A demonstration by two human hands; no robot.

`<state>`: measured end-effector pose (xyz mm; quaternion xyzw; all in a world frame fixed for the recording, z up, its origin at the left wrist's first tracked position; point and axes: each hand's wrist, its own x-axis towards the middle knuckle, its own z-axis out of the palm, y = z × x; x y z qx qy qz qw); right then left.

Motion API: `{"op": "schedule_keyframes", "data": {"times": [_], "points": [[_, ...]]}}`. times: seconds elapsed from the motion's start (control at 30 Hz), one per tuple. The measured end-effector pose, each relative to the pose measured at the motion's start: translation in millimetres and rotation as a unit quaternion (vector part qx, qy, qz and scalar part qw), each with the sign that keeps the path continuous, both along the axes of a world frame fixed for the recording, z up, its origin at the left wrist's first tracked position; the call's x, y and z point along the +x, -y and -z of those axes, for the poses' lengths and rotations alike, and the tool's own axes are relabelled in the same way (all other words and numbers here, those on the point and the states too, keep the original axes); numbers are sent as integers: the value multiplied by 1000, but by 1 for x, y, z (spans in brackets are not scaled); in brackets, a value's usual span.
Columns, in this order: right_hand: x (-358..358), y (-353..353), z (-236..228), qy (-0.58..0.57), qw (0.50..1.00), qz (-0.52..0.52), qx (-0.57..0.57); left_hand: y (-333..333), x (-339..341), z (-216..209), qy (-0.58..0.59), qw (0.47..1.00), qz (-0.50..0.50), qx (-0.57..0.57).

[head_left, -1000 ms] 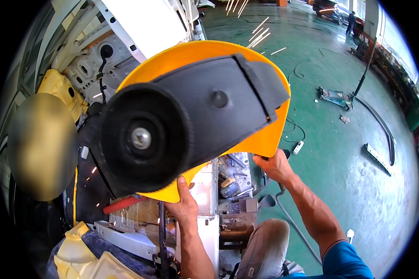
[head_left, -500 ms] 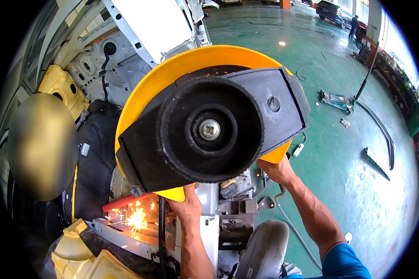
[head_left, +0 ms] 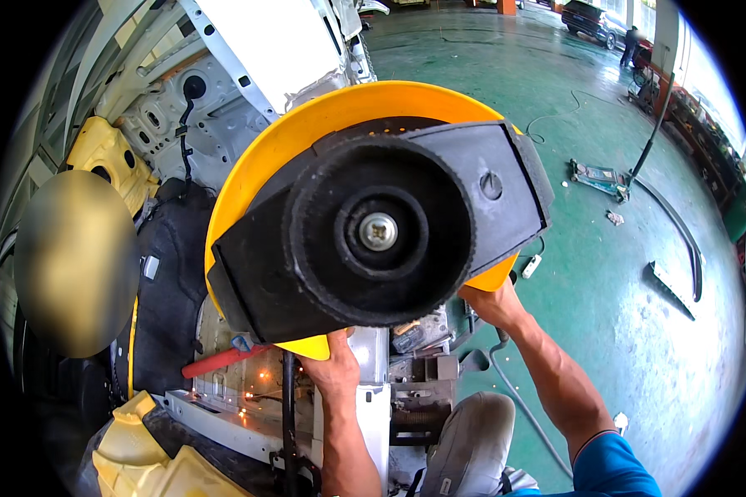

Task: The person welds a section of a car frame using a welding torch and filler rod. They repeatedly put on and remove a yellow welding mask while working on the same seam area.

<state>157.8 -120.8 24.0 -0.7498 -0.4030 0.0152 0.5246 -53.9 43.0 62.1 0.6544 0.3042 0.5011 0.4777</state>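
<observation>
Large and close in the middle of the picture is a yellow curved shell [head_left: 365, 101] with a black plate across it. A round black knob-like piece [head_left: 307, 228] with a cross-head screw at its centre sits on that plate. This covers whatever lies between my hands. My left hand [head_left: 333, 369] looks curled below the shell's lower left end, its fingers mostly hidden. At the lower right end, my right hand [head_left: 493, 306] also looks closed, with its fingertips out of sight. Left of my left hand, a red tube-like thing [head_left: 220, 362] lies over a metal panel [head_left: 224, 422] with a few sparks [head_left: 244, 408].
A stripped vehicle body [head_left: 215, 124] with yellow padding [head_left: 99, 157] fills the left. A heavy metal fixture [head_left: 423, 381] stands between my arms. On the green floor at right are a floor jack [head_left: 601, 178], a power strip [head_left: 531, 266], a hose [head_left: 526, 414] and metal strips [head_left: 671, 290].
A bright burst of sparks beside my left hand has died down to a few small points. The round black piece has shifted slightly right. My hands are nearly where they were.
</observation>
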Motion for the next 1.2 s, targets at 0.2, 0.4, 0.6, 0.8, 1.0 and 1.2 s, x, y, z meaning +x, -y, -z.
{"op": "schedule_keyframes", "data": {"times": [0.2, 0.4, 0.6, 0.8, 1.0, 1.2], "points": [[-4, 6, -9, -78, 996, 15, -31, -3, -2, 1, -7, 1000, 8, -4], [-2, 4, -7, -48, 998, 8, -27, 0, -2, -4, -7, 1000, 17, -15], [4, 2, 2, 4, 1000, -9, -13, -1, -3, -2, -22, 1000, 14, -7], [4, -1, 6, 14, 1000, -4, -6, 0, -1, -2, 1, 1000, 12, -9], [1, 5, -1, -18, 1000, -2, -18, 0, -2, -4, -11, 1000, 14, -6], [4, 4, 3, 18, 1000, -5, -18, -1, -3, -3, -23, 999, 21, -13]]}}
